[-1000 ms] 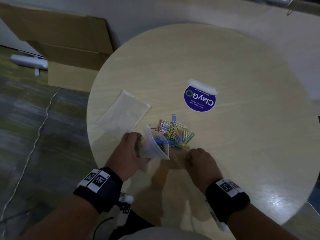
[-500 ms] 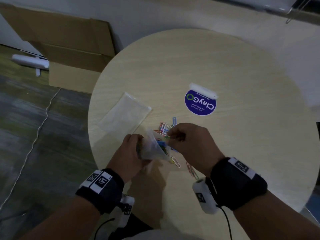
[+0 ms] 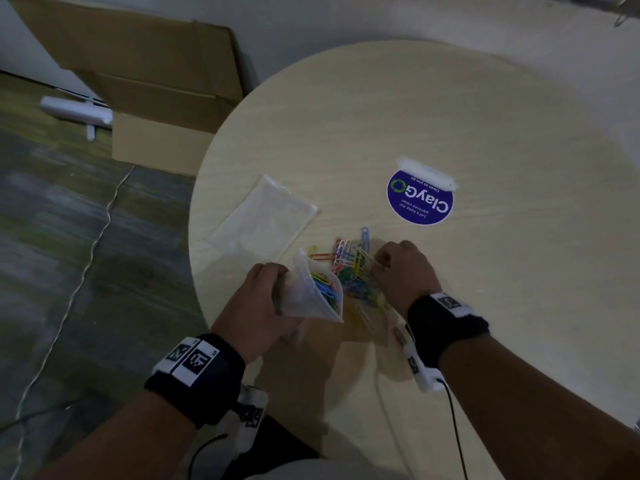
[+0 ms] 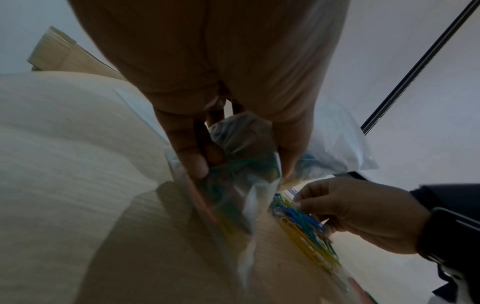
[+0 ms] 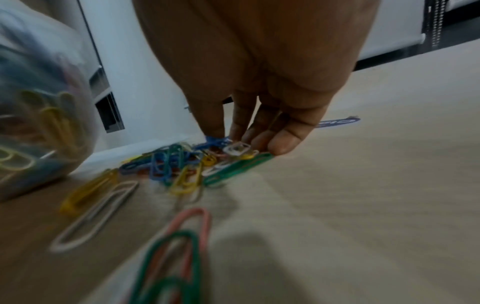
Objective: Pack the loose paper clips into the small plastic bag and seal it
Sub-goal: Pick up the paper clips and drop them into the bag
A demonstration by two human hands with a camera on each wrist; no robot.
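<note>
My left hand (image 3: 282, 289) grips a small clear plastic bag (image 3: 313, 299) just above the table's near-left edge, its mouth turned toward the pile. Several coloured clips lie inside the bag (image 4: 233, 185), pinched between the thumb and fingers of the left hand (image 4: 241, 164). The loose paper clips (image 3: 351, 268) lie in a heap to its right. My right hand (image 3: 379, 266) is down on the heap's right side. Thumb and fingertips of the right hand (image 5: 241, 139) close on a few clips of the pile (image 5: 182, 164).
A larger flat plastic bag (image 3: 266, 216) lies left of the heap. A round blue sticker (image 3: 419, 197) sits further back on the round wooden table (image 3: 450, 116). Stray clips (image 3: 365, 317) lie toward the front edge. A cardboard box (image 3: 156, 98) stands on the floor.
Half a second ago my right hand was at the bag's mouth; it has since dropped back onto the heap. The left hand still holds the bag in the same spot.
</note>
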